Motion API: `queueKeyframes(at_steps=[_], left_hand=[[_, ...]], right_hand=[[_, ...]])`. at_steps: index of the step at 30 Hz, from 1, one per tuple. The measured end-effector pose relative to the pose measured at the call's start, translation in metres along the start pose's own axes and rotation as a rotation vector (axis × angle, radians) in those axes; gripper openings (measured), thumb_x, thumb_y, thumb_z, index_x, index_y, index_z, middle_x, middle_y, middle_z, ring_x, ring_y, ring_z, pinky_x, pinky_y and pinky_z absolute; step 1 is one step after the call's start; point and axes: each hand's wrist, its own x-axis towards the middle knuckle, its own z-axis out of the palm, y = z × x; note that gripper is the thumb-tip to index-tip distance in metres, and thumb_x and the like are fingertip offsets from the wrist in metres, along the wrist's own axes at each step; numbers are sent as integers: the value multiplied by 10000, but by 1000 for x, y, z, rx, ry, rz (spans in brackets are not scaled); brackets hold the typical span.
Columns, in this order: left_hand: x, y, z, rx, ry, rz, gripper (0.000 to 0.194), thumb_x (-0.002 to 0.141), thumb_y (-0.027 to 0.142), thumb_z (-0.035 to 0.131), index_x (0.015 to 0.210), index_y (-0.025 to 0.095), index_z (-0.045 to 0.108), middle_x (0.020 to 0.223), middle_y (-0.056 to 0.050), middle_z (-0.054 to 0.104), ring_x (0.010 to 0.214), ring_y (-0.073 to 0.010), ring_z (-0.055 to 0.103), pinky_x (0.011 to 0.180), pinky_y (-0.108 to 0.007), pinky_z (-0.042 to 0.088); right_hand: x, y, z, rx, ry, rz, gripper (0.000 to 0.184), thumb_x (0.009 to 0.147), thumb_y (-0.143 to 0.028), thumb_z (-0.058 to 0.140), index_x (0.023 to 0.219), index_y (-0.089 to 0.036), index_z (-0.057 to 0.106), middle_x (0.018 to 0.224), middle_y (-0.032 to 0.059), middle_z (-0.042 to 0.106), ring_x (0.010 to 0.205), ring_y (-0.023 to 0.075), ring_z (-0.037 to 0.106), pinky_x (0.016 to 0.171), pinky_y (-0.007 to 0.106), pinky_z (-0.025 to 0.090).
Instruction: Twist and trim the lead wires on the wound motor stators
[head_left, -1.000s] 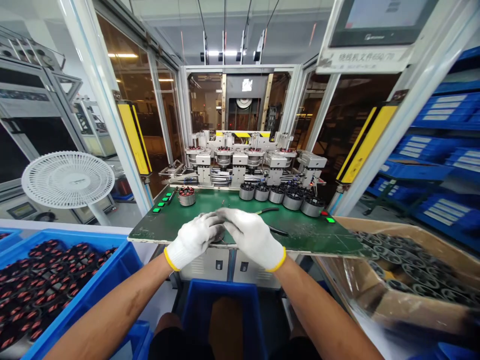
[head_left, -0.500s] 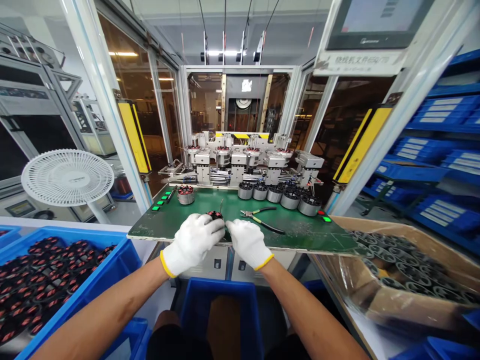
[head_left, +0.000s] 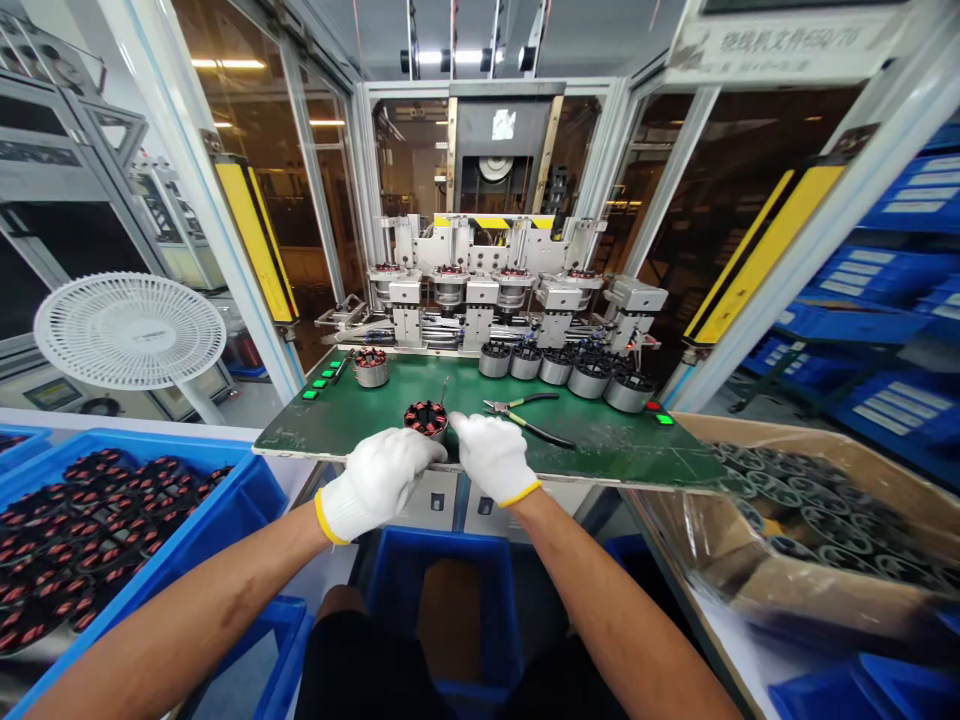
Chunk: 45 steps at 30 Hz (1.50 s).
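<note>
the left hand (head_left: 375,485) and the right hand (head_left: 491,460), both in white knit gloves with yellow cuffs, lie at the near edge of a green-topped bench (head_left: 300,437). a wound stator (head_left: 426,420) with red coils sits on the bench just beyond them, and the fingertips (head_left: 457,422) of the right hand touch its side while the left hand's fingers (head_left: 427,445) press against its near edge. both grips are half curled; i cannot tell whether either one is really clamped on it. a thin metal pick (head_left: 444,390) rises just behind the stator. a pair of pliers (head_left: 525,420) lies to the right, apart from the right hand. a row of stators (head_left: 555,368) lines the far bench edge in front of a winding machine (head_left: 480,290). a blue bin (head_left: 135,445) of wound stators (head_left: 90,530) stands left, and a cardboard box (head_left: 750,425) of dark stator cores (head_left: 825,525) stands right.
</note>
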Motion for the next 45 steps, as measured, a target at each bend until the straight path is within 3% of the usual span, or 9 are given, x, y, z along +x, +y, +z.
queueKeyframes(at_steps=[8, 13, 20, 27, 30, 33, 38, 41, 45], left_hand=[[19, 3, -25, -422, 62, -431, 216, 905, 286, 413, 938, 232, 620, 840, 42, 693, 743, -118, 624, 675, -228, 447], [57, -3, -40, -305, -58, -405, 222, 806, 217, 459, 901, 218, 659, 842, 20, 688, 773, -157, 609, 655, -253, 421], [108, 18, -31, -88, -275, -398, 236, 717, 176, 561, 896, 172, 716, 849, -73, 655, 827, -253, 621, 775, -402, 461], [58, -12, -39, -114, -49, -195, 249, 833, 283, 552, 1033, 248, 697, 1015, -5, 690, 943, -203, 627, 832, -303, 466], [29, -24, -24, 3, -71, 19, 212, 872, 259, 527, 994, 227, 697, 1078, -25, 680, 954, -191, 628, 822, -295, 476], [12, -25, 4, 180, 71, 137, 262, 891, 229, 502, 1098, 180, 654, 1146, -95, 662, 1045, -243, 601, 879, -375, 475], [9, -23, 31, 189, 349, 204, 275, 873, 207, 498, 1089, 111, 639, 1107, -134, 673, 1063, -264, 588, 949, -424, 469], [9, -22, 33, 191, 410, 209, 272, 865, 189, 471, 1059, 108, 644, 1096, -139, 677, 1052, -271, 596, 939, -441, 483], [7, -24, 35, 174, 397, 181, 273, 883, 181, 459, 1068, 145, 657, 1116, -115, 682, 1049, -246, 609, 948, -426, 477]], right_hand=[[-13, -8, -4, -53, -56, -35, 232, 865, -131, 353, 971, -187, 551, 770, 103, 624, 715, 281, 650, 577, 330, 425], [-26, -26, -9, -52, -42, -26, 301, 904, -125, 255, 934, -135, 554, 743, 143, 610, 723, 337, 656, 553, 391, 460], [-32, -53, -11, -53, -117, 26, 294, 852, -47, 278, 930, -53, 562, 702, 187, 604, 700, 373, 661, 513, 428, 473], [-36, -48, -8, -5, -39, -32, 335, 862, -72, 294, 1072, -21, 549, 729, 173, 613, 682, 337, 660, 514, 434, 488], [-41, -48, -10, 10, -34, -32, 370, 862, -91, 320, 1164, -13, 517, 737, 157, 617, 669, 310, 659, 522, 411, 489], [-46, -54, -14, 38, -31, -10, 300, 862, -104, 324, 1063, -74, 545, 704, 118, 604, 654, 293, 656, 517, 377, 477], [-42, -46, -41, 86, -72, -56, 239, 924, -228, 321, 939, -170, 552, 728, 79, 623, 649, 279, 650, 514, 347, 445], [-26, -22, -66, 69, 44, -90, 369, 983, -395, 230, 1117, -220, 525, 902, 74, 651, 699, 235, 646, 546, 320, 417], [-8, 4, -71, -107, 77, -183, 343, 947, -195, 252, 1155, -196, 525, 958, 108, 642, 785, 257, 635, 574, 325, 375]])
